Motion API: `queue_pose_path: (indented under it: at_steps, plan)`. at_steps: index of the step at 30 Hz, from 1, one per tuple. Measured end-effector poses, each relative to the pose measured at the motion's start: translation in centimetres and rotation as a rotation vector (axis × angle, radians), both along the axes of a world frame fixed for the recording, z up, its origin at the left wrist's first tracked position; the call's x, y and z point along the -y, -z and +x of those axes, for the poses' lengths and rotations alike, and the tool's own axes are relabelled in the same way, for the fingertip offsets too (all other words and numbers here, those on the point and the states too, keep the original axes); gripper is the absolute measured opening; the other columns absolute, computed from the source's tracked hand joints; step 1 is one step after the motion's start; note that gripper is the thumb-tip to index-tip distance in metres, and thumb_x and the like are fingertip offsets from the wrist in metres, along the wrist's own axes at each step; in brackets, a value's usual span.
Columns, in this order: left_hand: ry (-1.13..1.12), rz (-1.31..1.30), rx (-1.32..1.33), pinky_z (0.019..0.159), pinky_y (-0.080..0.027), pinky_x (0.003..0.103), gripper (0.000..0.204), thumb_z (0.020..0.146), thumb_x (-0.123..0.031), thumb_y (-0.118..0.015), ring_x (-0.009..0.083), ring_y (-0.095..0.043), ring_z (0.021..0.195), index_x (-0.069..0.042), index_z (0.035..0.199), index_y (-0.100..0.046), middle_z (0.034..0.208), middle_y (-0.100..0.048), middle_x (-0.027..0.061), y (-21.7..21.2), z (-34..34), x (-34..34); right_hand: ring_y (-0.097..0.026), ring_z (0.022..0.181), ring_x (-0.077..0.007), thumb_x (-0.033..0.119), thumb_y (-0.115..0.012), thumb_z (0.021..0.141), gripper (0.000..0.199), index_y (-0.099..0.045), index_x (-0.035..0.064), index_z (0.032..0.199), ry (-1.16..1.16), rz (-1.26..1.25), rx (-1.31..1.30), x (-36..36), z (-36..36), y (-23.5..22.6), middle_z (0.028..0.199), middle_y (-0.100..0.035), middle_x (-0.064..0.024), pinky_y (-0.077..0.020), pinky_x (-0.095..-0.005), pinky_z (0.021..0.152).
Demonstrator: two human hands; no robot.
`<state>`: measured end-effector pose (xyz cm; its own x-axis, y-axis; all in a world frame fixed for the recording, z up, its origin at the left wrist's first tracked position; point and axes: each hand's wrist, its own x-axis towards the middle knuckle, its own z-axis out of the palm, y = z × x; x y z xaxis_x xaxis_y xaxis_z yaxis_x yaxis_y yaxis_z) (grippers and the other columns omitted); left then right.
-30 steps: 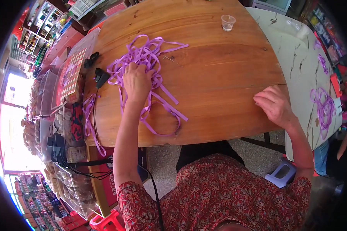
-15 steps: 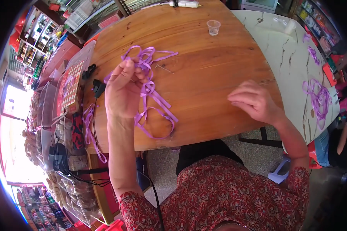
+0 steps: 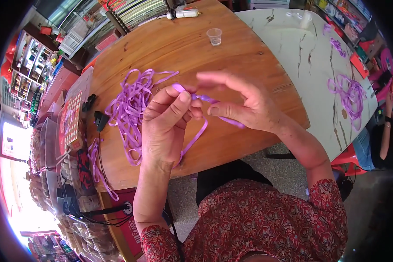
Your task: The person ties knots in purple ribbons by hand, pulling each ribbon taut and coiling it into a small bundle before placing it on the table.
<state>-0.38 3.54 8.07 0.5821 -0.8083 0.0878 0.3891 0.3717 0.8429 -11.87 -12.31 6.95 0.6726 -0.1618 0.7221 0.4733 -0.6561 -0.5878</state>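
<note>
My left hand (image 3: pixel 163 124) is closed, pinching a purple ribbon (image 3: pixel 201 97) between thumb and fingertips. A small knot or bunch in the ribbon sticks out to the right of the pinch. My right hand (image 3: pixel 251 102) reaches in from the right, thumb and fingers spread around the ribbon's knotted part; its fingers are a little blurred. One ribbon tail passes behind the right thumb, while another hangs toward the table's front edge. Left of my left hand lies a loose heap of purple ribbon (image 3: pixel 129 100) on the wooden table (image 3: pixel 183 52).
A clear plastic cup (image 3: pixel 215 37) stands at the far side. More purple ribbon (image 3: pixel 351 98) lies on the white marbled table (image 3: pixel 288 52) at right. A black plug (image 3: pixel 101 120) with a cable rests at the left edge. A person's arm (image 3: pixel 386 131) shows at far right.
My right hand has moved left to my left hand and spread its fingers. The left hand, now holding ribbon before me, has come nearer and right. The ribbon heap shows more fully.
</note>
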Motion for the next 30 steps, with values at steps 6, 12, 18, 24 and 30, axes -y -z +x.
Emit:
queue_pose_path:
  at_steps: [6, 12, 18, 24, 30]
  plan:
    - [-0.202, 0.029, 0.026, 0.065, -0.051, 0.027, 0.007, 0.089, -0.006, -0.058, 0.0158, -0.063, 0.073, -0.003, 0.095, -0.063, 0.085, -0.065, 0.0083, 1.9, 1.3, 0.0, -0.063, 0.078, -0.0102, 0.006, -0.058, 0.089, 0.024, -0.061, 0.0003, 0.113, -0.211, 0.592, -0.405, 2.2, -1.9, 1.6, 0.089, -0.066, -0.0062, -0.0497, -0.0218, 0.069]
    - [-0.326, 0.088, 0.032, 0.06, -0.05, 0.026, 0.006, 0.09, -0.007, -0.059, 0.0145, -0.061, 0.067, -0.004, 0.092, -0.063, 0.081, -0.065, 0.0074, 5.4, 4.2, -1.5, -0.061, 0.076, -0.0091, 0.006, -0.059, 0.088, 0.019, -0.065, 0.0006, 0.105, 0.048, 0.484, -0.516, 6.0, -4.8, 3.3, 0.086, -0.065, -0.0041, -0.0489, -0.0208, 0.068]
    - [-0.603, 0.532, 0.497, 0.056, -0.045, 0.023, 0.007, 0.087, -0.006, -0.06, 0.0114, -0.056, 0.062, 0.0, 0.091, -0.061, 0.073, -0.06, 0.0035, 8.1, 6.4, -2.6, -0.06, 0.079, -0.0094, 0.002, -0.059, 0.087, 0.015, -0.066, -0.0008, 0.1, 0.108, 0.528, -0.664, 6.8, -5.4, 3.8, 0.087, -0.064, -0.0034, -0.0473, -0.02, 0.067]
    - [-0.808, 0.213, 1.146, 0.065, -0.046, 0.032, 0.019, 0.081, 0.005, -0.055, 0.0229, -0.055, 0.073, 0.0, 0.099, -0.054, 0.085, -0.054, 0.0123, 7.7, 1.9, 1.0, -0.058, 0.076, -0.0123, -0.004, -0.06, 0.083, 0.015, -0.063, -0.0038, 0.098, 0.063, -0.038, -0.523, 3.4, -2.9, 3.2, 0.081, -0.06, -0.0061, -0.0441, -0.0227, 0.064]
    - [-0.237, -0.083, 0.474, 0.071, -0.046, 0.023, 0.012, 0.093, -0.004, -0.05, 0.0108, -0.053, 0.084, 0.001, 0.103, -0.054, 0.089, -0.055, 0.0035, 7.4, -2.4, 7.0, -0.06, 0.074, -0.0245, -0.008, -0.06, 0.079, 0.02, -0.061, -0.0022, 0.098, 0.119, -0.307, -0.177, 1.8, -1.0, 1.4, 0.082, -0.062, -0.012, -0.0466, -0.031, 0.064]
